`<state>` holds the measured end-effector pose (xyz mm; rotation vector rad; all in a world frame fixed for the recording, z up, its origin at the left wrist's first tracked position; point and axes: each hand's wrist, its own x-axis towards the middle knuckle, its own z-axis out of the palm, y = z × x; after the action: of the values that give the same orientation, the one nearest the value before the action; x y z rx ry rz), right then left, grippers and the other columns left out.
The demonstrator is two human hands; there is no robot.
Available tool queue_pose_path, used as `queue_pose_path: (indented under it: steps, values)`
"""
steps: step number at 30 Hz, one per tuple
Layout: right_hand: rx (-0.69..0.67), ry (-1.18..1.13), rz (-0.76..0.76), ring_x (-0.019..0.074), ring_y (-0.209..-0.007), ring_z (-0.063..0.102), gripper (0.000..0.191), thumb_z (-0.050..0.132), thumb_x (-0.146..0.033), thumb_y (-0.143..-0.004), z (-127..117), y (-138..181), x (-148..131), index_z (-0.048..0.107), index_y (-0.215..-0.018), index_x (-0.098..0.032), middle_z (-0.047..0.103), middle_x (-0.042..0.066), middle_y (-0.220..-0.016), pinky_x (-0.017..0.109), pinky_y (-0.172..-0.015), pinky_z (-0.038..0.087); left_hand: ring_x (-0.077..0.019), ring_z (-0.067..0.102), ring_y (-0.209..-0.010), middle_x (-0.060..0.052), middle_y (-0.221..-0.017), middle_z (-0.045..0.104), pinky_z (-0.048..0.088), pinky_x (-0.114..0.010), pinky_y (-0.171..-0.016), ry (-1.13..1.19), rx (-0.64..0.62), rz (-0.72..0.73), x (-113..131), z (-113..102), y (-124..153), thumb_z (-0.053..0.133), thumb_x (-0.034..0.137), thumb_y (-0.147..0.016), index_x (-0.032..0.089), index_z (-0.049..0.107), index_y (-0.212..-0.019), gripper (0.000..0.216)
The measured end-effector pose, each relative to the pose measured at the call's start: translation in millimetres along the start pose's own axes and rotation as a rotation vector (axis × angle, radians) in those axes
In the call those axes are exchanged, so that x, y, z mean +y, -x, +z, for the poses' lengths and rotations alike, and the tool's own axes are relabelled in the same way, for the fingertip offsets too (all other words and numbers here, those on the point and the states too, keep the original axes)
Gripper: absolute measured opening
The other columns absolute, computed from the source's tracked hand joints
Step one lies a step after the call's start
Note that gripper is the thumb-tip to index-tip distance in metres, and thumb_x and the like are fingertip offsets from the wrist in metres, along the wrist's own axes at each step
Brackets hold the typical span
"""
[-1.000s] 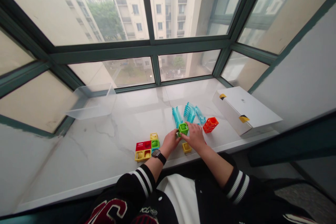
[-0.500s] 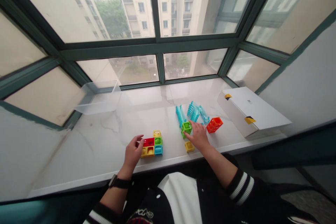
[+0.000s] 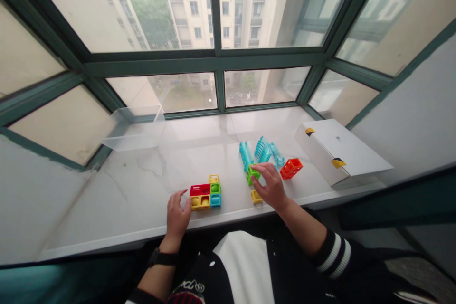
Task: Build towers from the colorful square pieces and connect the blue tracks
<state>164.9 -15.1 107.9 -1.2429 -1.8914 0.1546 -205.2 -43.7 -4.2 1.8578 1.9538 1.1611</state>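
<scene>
My left hand (image 3: 178, 213) is open, thumb and fingers apart, beside the left end of a flat group of joined toy blocks. That group has a red block (image 3: 199, 190), yellow blocks (image 3: 200, 202), a green block (image 3: 215, 188) and a blue block (image 3: 215, 200), with another yellow block (image 3: 213, 178) sticking out at the back. My right hand (image 3: 272, 189) has its thumb and index finger around a hollow green cube block (image 3: 251, 176), which stands on the sill. A loose yellow block (image 3: 256, 197) lies just in front of it, below the right thumb.
Translucent blue track pieces (image 3: 262, 150) lie behind my right hand. To its right stands a red-orange hollow block tower (image 3: 291, 168). A white box (image 3: 344, 149) with yellow-black tabs sits at the right, a clear plastic bin (image 3: 137, 142) at the back left. Windows border the marble sill (image 3: 142, 199).
My left hand has drawn back to the left, off the joined blocks. My right index finger has shifted slightly left over the green cube block, which has stayed in place.
</scene>
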Motion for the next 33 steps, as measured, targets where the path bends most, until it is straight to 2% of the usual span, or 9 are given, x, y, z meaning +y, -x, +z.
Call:
queue_pose_path:
  steps: [3,5,9,11,13,16,20,25,33]
  values:
    - [-0.244,-0.09,-0.04,0.0239,-0.108,0.069,0.028,0.051,-0.027,-0.105,9,1,-14,0.075,-0.119,-0.026,0.075,0.008,-0.111,0.039,-0.1,0.055,-0.0336,0.063,-0.123,-0.014,-0.13,0.067,0.05,-0.056,-0.112,-0.1,-0.09,0.194,19,12,-14,0.055,0.035,-0.098,0.024,0.069,-0.123,0.032]
    - [-0.434,-0.133,-0.074,0.0217,-0.106,0.071,0.026,0.054,-0.026,-0.105,21,3,-22,0.075,-0.12,-0.027,0.076,0.007,-0.112,0.035,-0.097,0.054,-0.0341,0.061,-0.127,-0.014,-0.138,0.065,0.048,-0.055,-0.114,-0.133,-0.161,0.259,31,23,-25,0.056,0.032,-0.098,0.025,0.07,-0.124,0.031]
    - [-0.752,-0.062,-0.076,0.0237,-0.106,0.072,0.034,0.069,-0.03,-0.097,55,10,-34,0.071,-0.131,-0.028,0.075,0.007,-0.119,0.032,-0.09,0.055,-0.0343,0.057,-0.135,-0.015,-0.146,0.062,0.045,-0.055,-0.118,-0.16,-0.23,0.302,44,46,-42,0.056,0.03,-0.098,0.023,0.068,-0.13,0.034]
    - [-0.861,0.014,-0.069,0.0253,-0.104,0.072,0.044,0.074,-0.034,-0.094,73,13,-38,0.068,-0.137,-0.03,0.074,0.007,-0.12,0.033,-0.086,0.055,-0.0342,0.058,-0.133,-0.015,-0.144,0.063,0.046,-0.055,-0.117,-0.174,-0.259,0.313,45,55,-44,0.055,0.03,-0.099,0.023,0.068,-0.129,0.034]
    - [-0.937,0.066,-0.08,0.026,-0.1,0.073,0.043,0.074,-0.036,-0.092,88,14,-42,0.068,-0.134,-0.031,0.074,0.007,-0.118,0.033,-0.083,0.054,-0.0334,0.061,-0.129,-0.014,-0.14,0.066,0.048,-0.054,-0.115,-0.183,-0.287,0.312,43,59,-44,0.055,0.031,-0.1,0.024,0.069,-0.128,0.032]
    - [-0.976,0.101,-0.077,0.0265,-0.096,0.073,0.035,0.072,-0.037,-0.092,103,12,-44,0.07,-0.127,-0.029,0.075,0.006,-0.113,0.034,-0.082,0.053,-0.0318,0.065,-0.123,-0.012,-0.136,0.069,0.051,-0.051,-0.11,-0.178,-0.306,0.291,42,59,-43,0.056,0.031,-0.099,0.026,0.069,-0.128,0.032]
    - [-0.945,0.106,-0.035,0.0271,-0.099,0.073,0.024,0.07,-0.034,-0.093,112,12,-41,0.071,-0.117,-0.027,0.077,0.007,-0.112,0.034,-0.082,0.052,-0.0314,0.067,-0.119,-0.012,-0.135,0.07,0.053,-0.049,-0.106,-0.175,-0.31,0.28,42,58,-44,0.057,0.028,-0.098,0.025,0.07,-0.125,0.031]
    - [-0.919,0.061,0.012,0.0257,-0.098,0.074,0.025,0.074,-0.03,-0.09,118,19,-36,0.071,-0.115,-0.027,0.079,0.005,-0.111,0.032,-0.084,0.051,-0.0311,0.067,-0.119,-0.012,-0.135,0.07,0.052,-0.049,-0.106,-0.182,-0.311,0.276,42,59,-44,0.057,0.028,-0.099,0.024,0.071,-0.121,0.026]
    - [-0.884,0.081,0.097,0.0239,-0.09,0.073,0.008,0.075,-0.025,-0.09,111,15,-33,0.075,-0.098,-0.025,0.079,0.004,-0.098,0.029,-0.078,0.047,-0.0313,0.066,-0.121,-0.012,-0.136,0.068,0.05,-0.049,-0.107,-0.208,-0.303,0.263,43,59,-42,0.055,0.028,-0.1,0.025,0.07,-0.12,0.025]
